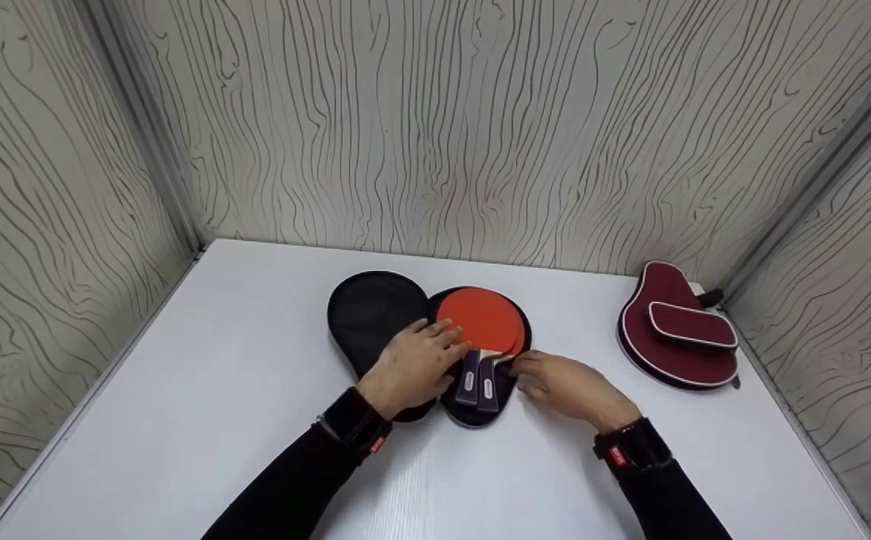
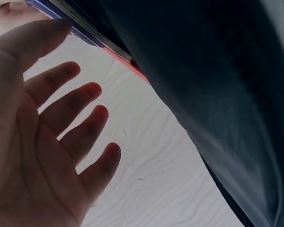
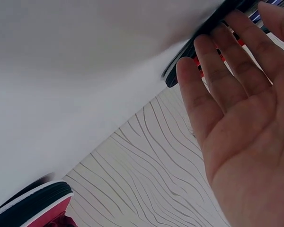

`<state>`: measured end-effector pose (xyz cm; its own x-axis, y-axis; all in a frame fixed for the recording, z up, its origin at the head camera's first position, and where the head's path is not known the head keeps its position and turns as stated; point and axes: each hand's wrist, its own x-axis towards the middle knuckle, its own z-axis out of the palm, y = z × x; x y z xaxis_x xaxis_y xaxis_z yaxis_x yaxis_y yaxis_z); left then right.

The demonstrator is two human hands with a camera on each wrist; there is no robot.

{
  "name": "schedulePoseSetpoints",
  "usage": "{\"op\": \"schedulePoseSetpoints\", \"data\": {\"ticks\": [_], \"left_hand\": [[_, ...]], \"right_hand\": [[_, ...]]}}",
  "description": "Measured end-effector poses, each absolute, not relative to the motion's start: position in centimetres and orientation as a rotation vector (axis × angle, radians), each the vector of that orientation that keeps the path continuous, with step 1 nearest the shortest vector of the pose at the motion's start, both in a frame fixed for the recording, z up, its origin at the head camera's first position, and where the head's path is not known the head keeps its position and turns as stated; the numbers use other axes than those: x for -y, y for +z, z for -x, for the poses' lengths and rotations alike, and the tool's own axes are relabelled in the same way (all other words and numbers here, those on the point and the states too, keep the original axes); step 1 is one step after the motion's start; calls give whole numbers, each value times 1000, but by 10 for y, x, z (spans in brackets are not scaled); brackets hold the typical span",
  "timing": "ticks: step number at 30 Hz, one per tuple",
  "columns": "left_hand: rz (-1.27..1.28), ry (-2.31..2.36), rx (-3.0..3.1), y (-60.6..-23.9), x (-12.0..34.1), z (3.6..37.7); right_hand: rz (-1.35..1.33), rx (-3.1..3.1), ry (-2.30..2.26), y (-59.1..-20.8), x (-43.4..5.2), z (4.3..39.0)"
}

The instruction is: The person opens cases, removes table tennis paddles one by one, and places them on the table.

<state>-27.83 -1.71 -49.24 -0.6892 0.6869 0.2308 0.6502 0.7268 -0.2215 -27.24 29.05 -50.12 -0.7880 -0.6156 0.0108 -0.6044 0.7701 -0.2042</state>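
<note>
A black paddle case [image 1: 375, 311] lies spread apart on the white table. In its right half are two table tennis paddles with red rubber [image 1: 480, 319] and dark purple handles [image 1: 488, 386], one overlapping the other. My left hand [image 1: 412, 367] is over the seam between the case halves, fingers spread and reaching toward the paddles; the left wrist view shows its palm with nothing in it. My right hand [image 1: 566, 382] is at the right edge of the case, beside the handles. In the right wrist view its nearly straight fingers [image 3: 222, 71] reach the case's rim.
To the right, near the back corner, a maroon paddle case [image 1: 653, 345] with white piping and a small pocket [image 1: 694, 325] lies on the table [image 1: 202, 375]. Walls with a wood-grain line pattern [image 1: 420, 135] enclose the back and both sides.
</note>
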Motion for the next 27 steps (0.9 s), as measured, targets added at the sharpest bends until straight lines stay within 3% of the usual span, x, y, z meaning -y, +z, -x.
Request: {"op": "schedulePoseSetpoints", "data": {"ticks": [16,27], "left_hand": [[1277,172,2608,-496,-2,257],[1261,327,2501,-512,-21,251]], "right_hand": [[1044,-2892,-290,-497,-300,259],[1020,-2927,-216,-497,-299,257]]}}
